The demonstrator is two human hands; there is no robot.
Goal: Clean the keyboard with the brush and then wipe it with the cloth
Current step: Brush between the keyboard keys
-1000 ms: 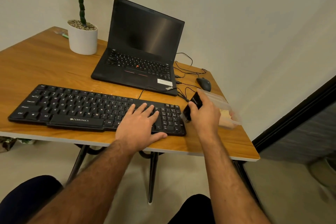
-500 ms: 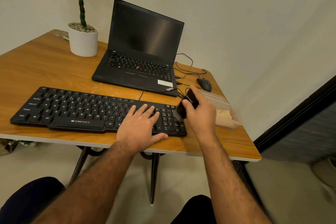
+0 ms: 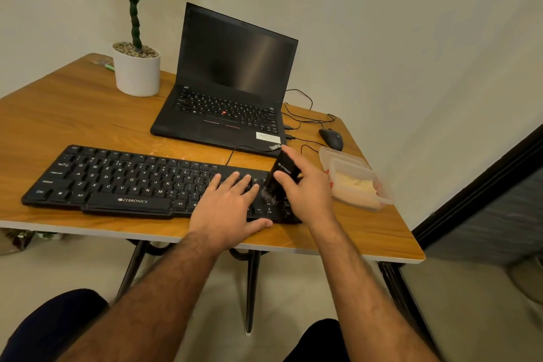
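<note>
A black keyboard [image 3: 123,182] lies along the front of the wooden table [image 3: 73,114]. My left hand [image 3: 229,209] rests flat on its right part, fingers straight over the keys. My right hand [image 3: 305,188] grips a black brush [image 3: 282,173] by its handle. The brush is tilted, with its bristles down on the number pad at the keyboard's right end. A clear plastic container [image 3: 355,179] at the table's right edge holds something pale yellow, possibly the cloth.
An open black laptop [image 3: 232,88] stands behind the keyboard. A black mouse [image 3: 331,138] and loose cables lie to its right. A potted plant in a white pot [image 3: 137,73] stands at the back left. The table's right edge is close to the container.
My right hand has brought the brush leftward from beside the container and lowered its bristles onto the number pad. My left hand has stayed on the keys.
</note>
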